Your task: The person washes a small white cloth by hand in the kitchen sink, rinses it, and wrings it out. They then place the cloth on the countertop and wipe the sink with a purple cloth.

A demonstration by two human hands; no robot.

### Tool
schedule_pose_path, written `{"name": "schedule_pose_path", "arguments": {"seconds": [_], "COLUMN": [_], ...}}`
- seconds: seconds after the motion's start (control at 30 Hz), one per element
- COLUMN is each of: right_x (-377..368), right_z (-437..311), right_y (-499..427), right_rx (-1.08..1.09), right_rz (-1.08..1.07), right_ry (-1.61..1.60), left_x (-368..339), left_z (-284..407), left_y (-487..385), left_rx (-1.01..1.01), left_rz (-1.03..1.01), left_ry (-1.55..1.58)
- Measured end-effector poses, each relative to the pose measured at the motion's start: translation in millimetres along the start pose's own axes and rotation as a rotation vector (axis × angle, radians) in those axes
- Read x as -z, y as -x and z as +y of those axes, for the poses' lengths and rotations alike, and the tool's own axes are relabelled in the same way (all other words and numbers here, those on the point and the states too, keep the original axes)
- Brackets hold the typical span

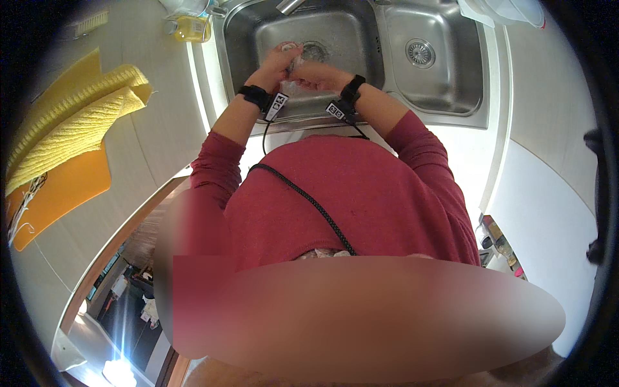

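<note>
Both of my hands are together over the larger basin of a stainless steel sink (355, 29), beside its drain (315, 50). My left hand (274, 65) is bent with curled fingers, and a small whitish patch shows at its fingertips. My right hand (319, 76) reaches across to meet it and is blurred. Something pale and shiny, perhaps water or foam, shows between and below the hands. Whether either hand grips an object cannot be made out. The end of a metal faucet (289, 6) hangs above the basin.
A smaller basin with a drain strainer (420, 53) adjoins on the right. A bottle of yellow liquid (192, 29) stands left of the sink. Yellow ribbed cloth (82, 121) and an orange mat (72, 193) lie on the left counter. Clear plastic containers (517, 10) stand at upper right.
</note>
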State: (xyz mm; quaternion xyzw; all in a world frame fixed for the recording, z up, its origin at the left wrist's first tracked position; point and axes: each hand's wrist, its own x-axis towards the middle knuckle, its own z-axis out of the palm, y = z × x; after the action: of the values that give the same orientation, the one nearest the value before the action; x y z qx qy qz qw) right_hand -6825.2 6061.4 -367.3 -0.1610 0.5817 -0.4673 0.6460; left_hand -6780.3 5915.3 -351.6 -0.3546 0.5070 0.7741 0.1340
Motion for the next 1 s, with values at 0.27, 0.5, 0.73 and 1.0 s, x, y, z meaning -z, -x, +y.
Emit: {"name": "schedule_pose_path", "arguments": {"seconds": [0.27, 0.5, 0.73, 1.0], "right_x": [-12.3, 2.3, -11.8, -21.0], "right_z": [45.8, -0.5, -39.4, -61.3], "right_y": [-22.0, 19.8, 62.9, 74.0], "right_rx": [0.301, 0.004, 0.01, -0.012], "right_rz": [0.501, -0.171, -0.818, -0.383], "right_ry": [0.974, -0.557, -0.818, -0.356], "left_x": [-6.7, -4.5, -18.3, -14.4], "left_z": [-54.9, 1.5, 59.2, 70.5], "left_y": [-29.3, 51.5, 105.7, 94.4], "left_rx": [0.001, -0.471, -1.434, -1.177], "left_rz": [0.281, -0.182, -0.182, -0.317], "left_ry": [0.066, -0.266, -1.542, -1.876]}}
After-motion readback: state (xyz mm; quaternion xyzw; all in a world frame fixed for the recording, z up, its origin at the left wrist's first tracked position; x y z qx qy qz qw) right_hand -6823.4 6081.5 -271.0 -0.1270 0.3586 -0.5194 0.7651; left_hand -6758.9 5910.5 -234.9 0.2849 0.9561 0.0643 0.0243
